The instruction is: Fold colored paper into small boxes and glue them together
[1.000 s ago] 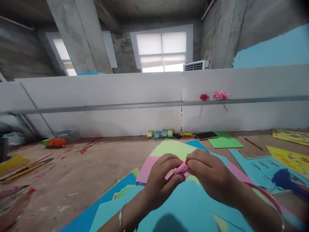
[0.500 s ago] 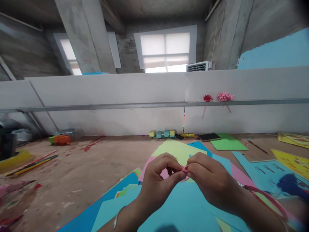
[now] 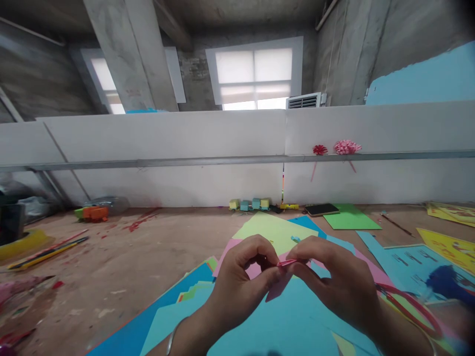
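Between my two hands is a small piece of folded pink paper (image 3: 279, 288), its lower part hanging down between them. My left hand (image 3: 243, 277) pinches its left end between thumb and forefinger. At the other end, my right hand (image 3: 336, 279) grips the paper's narrow upper edge with fingertips and thumb. Both hands hover over a spread of coloured sheets, with a light blue sheet (image 3: 274, 321) nearest me. Red-handled scissors (image 3: 411, 306) lie by my right wrist, partly hidden by it.
Toy blocks (image 3: 249, 204) and a phone (image 3: 322, 210) lie along the white partition (image 3: 166, 185). Pencils (image 3: 48, 254) and a yellow tape roll (image 3: 24, 245) are at left. A green sheet (image 3: 351, 217), a brush (image 3: 397, 224) and printed yellow cards (image 3: 451, 249) lie at right.
My right hand has shifted slightly right and its fingers have straightened. The pink paper shows more now, with a flap hanging below the hands.
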A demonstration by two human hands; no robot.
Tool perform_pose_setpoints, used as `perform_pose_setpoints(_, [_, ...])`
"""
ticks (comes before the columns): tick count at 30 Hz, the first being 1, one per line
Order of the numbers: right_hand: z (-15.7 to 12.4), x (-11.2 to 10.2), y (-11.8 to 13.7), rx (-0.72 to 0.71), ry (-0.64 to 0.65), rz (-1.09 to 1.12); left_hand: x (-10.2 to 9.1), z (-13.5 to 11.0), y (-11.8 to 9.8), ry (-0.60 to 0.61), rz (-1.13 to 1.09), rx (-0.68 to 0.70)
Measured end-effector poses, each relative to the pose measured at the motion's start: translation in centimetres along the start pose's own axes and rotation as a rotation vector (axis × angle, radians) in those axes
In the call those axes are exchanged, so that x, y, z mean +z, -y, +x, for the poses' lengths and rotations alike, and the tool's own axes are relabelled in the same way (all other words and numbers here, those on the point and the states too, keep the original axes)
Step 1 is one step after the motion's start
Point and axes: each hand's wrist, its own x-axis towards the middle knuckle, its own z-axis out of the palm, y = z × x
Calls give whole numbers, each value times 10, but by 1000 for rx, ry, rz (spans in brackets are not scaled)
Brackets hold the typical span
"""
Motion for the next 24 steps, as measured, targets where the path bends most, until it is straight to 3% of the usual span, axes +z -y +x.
perform_pose_setpoints(9, [-1,4,-3,-48,26,12,-2,4,1,-30,210,212])
perform_pose_setpoints(12, [1,5,-7,46,37,31,-2,5,2,-69,237,201])
perform_pose_setpoints(19, [7,3,-10,332,191,253,-3,5,5,-160,215,177])
perform_pose_setpoints(24, [6,4,-10,394,174,315,0,4,2,-126,180,170])
